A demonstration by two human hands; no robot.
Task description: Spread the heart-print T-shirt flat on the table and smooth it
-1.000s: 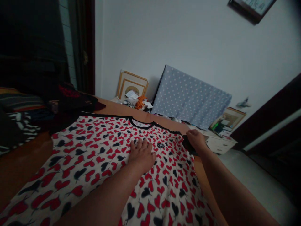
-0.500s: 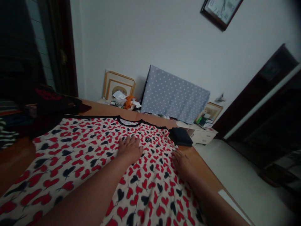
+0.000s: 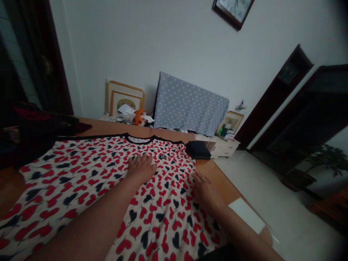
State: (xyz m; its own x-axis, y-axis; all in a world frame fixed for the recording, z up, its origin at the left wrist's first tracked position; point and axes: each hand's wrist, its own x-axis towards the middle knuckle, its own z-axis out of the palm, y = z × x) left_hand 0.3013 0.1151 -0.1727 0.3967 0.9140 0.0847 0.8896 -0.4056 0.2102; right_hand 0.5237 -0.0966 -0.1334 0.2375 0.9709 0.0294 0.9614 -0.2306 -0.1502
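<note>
A pale shirt printed with red and dark hearts lies spread over the wooden table, its black-trimmed neckline at the far side. A small round dark badge sits on its chest. My left hand rests flat on the cloth below the neckline, fingers apart, left of the badge. At the shirt's right edge lies my right hand, fingers stretched out and palm down on the cloth. Soft folds run down the fabric between my hands.
Dark folded cloth sits by the shirt's far right corner. Dark clothes are heaped on the left. A white sheet lies at the table's right edge. Beyond stand a dotted grey cover, picture frames and a white cabinet.
The view has swung to the right, so everything sits further left, and a potted plant shows on the right. Both hands stay flat on the shirt in nearly the same places.
</note>
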